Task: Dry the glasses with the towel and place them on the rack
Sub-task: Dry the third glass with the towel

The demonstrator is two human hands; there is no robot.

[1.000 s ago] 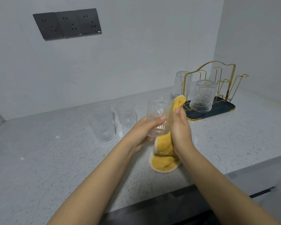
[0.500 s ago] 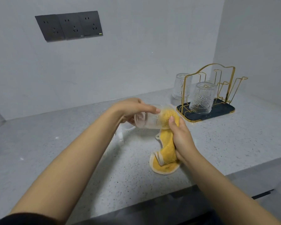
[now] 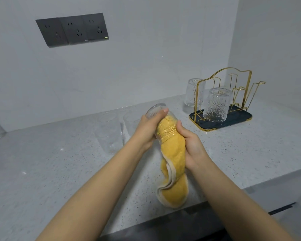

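— While the left hand [image 3: 147, 129] wraps the ribbed glass [image 3: 161, 122], where is that glass compared with the rack [image 3: 222, 103]?
— Up off the counter [image 3: 42, 171], left of the rack and nearer the person, tilted with its base up and away. Left fingers [image 3: 162, 112] are clamped round it near the base.
— And the towel [image 3: 172, 171]?
— Yellow, stuffed into the glass's mouth; the rest hangs to the counter edge. The right hand [image 3: 192, 146] grips it just below the rim, fingers closed on the cloth.
— Anything on the rack?
— One patterned glass [image 3: 215, 106] upside down on its dark tray [image 3: 240, 120]; another inverted glass [image 3: 193, 93] behind the gold frame. Two clear glasses [image 3: 109, 131] stand well left of the rack, behind the left arm.
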